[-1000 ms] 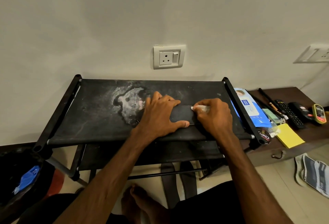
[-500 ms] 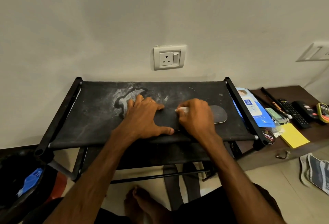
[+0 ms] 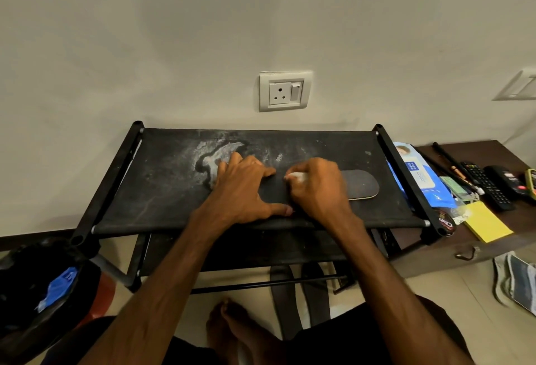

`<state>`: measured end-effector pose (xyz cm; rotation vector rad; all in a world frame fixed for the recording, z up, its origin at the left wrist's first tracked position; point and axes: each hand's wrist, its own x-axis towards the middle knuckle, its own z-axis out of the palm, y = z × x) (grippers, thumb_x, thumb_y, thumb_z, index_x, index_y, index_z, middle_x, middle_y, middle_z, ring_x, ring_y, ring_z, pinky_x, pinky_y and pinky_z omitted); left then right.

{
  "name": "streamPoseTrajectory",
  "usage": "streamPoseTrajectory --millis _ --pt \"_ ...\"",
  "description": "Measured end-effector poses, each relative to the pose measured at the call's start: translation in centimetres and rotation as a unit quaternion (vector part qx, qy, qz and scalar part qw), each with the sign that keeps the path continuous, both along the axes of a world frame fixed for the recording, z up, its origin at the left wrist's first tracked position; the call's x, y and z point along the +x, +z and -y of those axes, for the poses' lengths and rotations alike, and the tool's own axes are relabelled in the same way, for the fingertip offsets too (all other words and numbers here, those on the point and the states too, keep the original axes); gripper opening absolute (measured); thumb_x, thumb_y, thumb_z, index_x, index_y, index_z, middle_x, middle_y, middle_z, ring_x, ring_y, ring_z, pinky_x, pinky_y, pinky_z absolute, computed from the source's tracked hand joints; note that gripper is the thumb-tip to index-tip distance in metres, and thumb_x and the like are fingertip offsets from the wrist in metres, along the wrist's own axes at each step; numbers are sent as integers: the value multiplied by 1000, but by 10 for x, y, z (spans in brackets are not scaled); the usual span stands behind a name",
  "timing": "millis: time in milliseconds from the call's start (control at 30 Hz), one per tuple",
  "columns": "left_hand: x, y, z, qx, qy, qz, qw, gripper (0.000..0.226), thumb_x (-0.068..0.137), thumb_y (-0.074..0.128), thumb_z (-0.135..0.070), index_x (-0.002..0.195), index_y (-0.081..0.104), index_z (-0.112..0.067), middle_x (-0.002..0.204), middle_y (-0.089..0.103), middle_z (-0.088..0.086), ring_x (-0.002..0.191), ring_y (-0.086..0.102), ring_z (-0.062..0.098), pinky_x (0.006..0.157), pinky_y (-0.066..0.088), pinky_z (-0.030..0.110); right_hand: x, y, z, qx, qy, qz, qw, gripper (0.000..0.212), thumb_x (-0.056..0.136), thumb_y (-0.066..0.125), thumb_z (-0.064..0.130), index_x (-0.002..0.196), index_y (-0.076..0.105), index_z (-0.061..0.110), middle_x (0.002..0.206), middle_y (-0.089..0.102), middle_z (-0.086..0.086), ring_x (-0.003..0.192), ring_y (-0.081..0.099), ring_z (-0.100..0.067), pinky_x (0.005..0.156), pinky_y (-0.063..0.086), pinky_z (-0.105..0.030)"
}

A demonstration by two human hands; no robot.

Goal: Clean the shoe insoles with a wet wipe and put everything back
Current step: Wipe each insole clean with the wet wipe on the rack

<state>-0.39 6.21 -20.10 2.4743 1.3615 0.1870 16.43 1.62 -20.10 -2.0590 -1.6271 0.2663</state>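
A dark insole (image 3: 361, 185) lies flat on the black fabric top of the shoe rack (image 3: 162, 190), its rounded end pointing right. My left hand (image 3: 243, 187) presses on the insole's left part with spread, straight fingers. My right hand (image 3: 316, 187) grips a bunched white wet wipe (image 3: 297, 175) and holds it against the insole's middle. Only a small tip of the wipe shows past my knuckles. A blue wet wipe pack (image 3: 420, 173) leans beside the rack's right rail.
A low brown table (image 3: 499, 150) on the right carries a yellow notepad (image 3: 487, 221), remotes (image 3: 484, 183) and pens. Dark shoes (image 3: 298, 292) stand on the floor under the rack. A black bin (image 3: 32, 292) sits at lower left. My bare feet (image 3: 232, 327) are beneath.
My right hand slid left along the insole with the wipe, uncovering the insole's rounded right end. My left hand shifted left too and still presses down.
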Motion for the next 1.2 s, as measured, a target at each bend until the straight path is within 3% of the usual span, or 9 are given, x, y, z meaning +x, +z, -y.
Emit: streamPoseTrajectory --millis 133,333,567,767,833,967,1067,1200 --pt "-1 -2 0 0 3 1 1000 87 64 68 -83 139 52 -41 133 51 -5 124 33 24 103 26 45 -1 2 3 -26 69 -39 997 11 85 74 31 93 81 32 85 77 1 79 71 -17 71 59 -33" --pt "-1 -2 0 -3 12 4 1000 96 63 66 -86 145 48 -38 140 47 -6 130 31 22 108 24 43 51 8 24 -11 -95 -12 995 12 88 75 30 97 82 29 90 77 -1 83 69 -19 73 45 -25" --pt "-2 -5 0 8 12 12 1000 97 61 65 -88 143 50 -39 138 49 -7 127 33 22 110 24 45 4 -4 41 -18 57 -48 997 10 85 71 37 85 79 31 76 74 7 72 68 -10 67 60 -38" --pt "-1 -6 2 15 9 13 1000 98 62 63 -89 144 49 -38 138 49 -8 127 33 19 106 25 42 50 3 46 3 -115 -20 993 11 86 75 32 93 82 29 85 76 1 81 70 -19 74 58 -34" --pt "0 -7 2 32 9 12 999 99 61 63 -89 144 49 -37 137 50 -8 126 33 19 105 25 40 40 2 49 0 -88 -9 996 9 87 74 29 91 82 27 82 75 3 77 68 -16 70 53 -28" --pt "2 -11 2 59 7 23 998 104 58 57 -94 144 51 -35 135 52 -8 123 34 18 102 28 39 9 0 47 -11 10 -38 999 7 85 74 26 84 81 26 81 76 8 74 68 -8 68 60 -35" --pt "8 -16 7 81 14 48 995 103 58 48 -96 140 56 -33 134 54 -9 121 36 17 100 31 39 15 -1 44 8 -18 -22 1000 8 86 73 28 88 81 27 85 76 7 80 69 -13 72 59 -36" --pt "12 -13 6 70 10 22 997 99 65 55 -92 145 49 -34 141 49 -9 127 34 18 106 30 42 37 -4 48 23 -71 -23 997 10 87 73 29 94 81 29 90 77 8 83 69 -14 75 57 -32"
